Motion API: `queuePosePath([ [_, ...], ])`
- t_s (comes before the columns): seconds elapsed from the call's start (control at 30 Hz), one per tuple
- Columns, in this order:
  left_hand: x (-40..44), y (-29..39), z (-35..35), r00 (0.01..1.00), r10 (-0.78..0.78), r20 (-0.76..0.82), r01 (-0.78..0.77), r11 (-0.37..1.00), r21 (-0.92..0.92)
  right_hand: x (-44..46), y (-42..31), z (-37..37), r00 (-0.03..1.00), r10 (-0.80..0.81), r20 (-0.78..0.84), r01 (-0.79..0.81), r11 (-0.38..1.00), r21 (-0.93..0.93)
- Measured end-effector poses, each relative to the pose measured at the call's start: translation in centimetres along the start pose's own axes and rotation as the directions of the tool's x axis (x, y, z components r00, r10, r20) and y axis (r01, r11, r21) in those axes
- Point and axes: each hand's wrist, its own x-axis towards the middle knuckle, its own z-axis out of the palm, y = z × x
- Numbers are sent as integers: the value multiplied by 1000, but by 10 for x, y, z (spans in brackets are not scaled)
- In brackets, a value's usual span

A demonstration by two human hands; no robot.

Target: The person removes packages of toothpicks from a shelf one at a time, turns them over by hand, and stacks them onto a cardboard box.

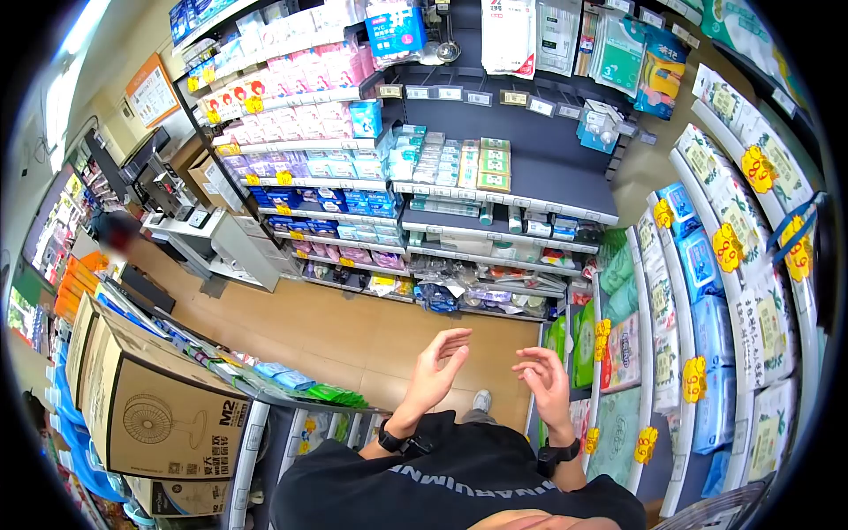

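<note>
One left hand and right hand, apart, above floor.

The main shelving stands at 12 o'clock, across the floor, with small boxes on its middle shelf. Side shelving at 3 o'clock holds packs on several shelves. Bagged goods lie at 7 o'clock, a fan carton at 8, a counter at 9, a poster on the wall at 10.

Cardboard fan box at lower left, white counter beyond, orange-edged poster on the wall
</note>
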Motion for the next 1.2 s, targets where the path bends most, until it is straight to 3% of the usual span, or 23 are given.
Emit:
queuePosePath([
  [0.6,126,-25,98,995,-25,94,18,997,77,79,14,-117,999,16,-50,-15,1000,24],
  [0.97,163,-43,84,992,-115,-48,116,993,30,137,19,-133,996,88,-4,-88,996,23],
  [1.2,212,-54,62,991,-92,-99,97,994,53,196,33,-129,993,112,32,-112,994,3],
])
